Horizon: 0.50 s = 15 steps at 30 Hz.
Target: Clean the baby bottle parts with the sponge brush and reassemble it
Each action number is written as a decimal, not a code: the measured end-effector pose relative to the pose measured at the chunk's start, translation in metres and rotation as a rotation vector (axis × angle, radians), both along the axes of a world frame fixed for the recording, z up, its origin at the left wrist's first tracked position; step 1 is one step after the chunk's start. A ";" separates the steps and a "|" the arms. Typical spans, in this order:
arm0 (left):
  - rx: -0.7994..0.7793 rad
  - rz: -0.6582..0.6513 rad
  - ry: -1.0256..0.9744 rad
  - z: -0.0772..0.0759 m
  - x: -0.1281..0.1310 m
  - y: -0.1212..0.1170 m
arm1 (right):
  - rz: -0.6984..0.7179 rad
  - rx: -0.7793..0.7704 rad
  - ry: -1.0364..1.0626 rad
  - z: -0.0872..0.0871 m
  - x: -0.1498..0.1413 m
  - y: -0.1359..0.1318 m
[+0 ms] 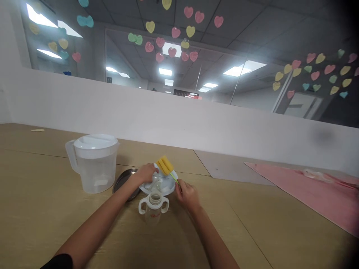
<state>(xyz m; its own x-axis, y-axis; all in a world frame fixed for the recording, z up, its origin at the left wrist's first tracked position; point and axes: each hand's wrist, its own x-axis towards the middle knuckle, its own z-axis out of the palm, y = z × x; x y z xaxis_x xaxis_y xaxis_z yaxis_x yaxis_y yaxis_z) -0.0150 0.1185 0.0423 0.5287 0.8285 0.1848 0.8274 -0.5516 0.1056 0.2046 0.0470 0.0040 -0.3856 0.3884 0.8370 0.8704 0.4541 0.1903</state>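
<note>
My right hand point(188, 194) is closed around the thin green handle of a yellow sponge bottle brush point(165, 165), whose head points up and to the left. The fingers of my left hand point(147, 173) curl over a clear bottle part point(156, 181), perhaps a teat or cap, just above a white plate point(169, 189). Other see-through pieces on the plate are hard to make out. Nearer to me stands a clear baby bottle point(153, 216), upright and uncapped, with a white two-handled ring around its neck.
A lidded plastic pitcher point(97, 164) holding clear liquid stands at the left. Beside it, a round metal tray point(120, 183) lies partly behind my left forearm. A pink mat point(314, 194) covers the right side of the table. A white wall point(179, 119) rises behind.
</note>
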 end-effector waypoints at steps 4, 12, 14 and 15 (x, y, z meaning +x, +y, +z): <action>0.015 0.040 -0.038 0.000 0.002 0.003 | -0.021 -0.001 0.005 0.000 0.001 -0.001; -0.037 0.009 -0.710 0.059 -0.041 -0.010 | 0.007 0.010 0.065 0.003 0.000 -0.003; -0.140 -0.100 -1.099 0.074 -0.049 -0.017 | 0.017 0.027 0.069 0.002 -0.001 -0.004; -0.182 -0.149 -1.231 0.080 -0.051 -0.021 | 0.024 0.036 0.068 0.003 -0.002 -0.004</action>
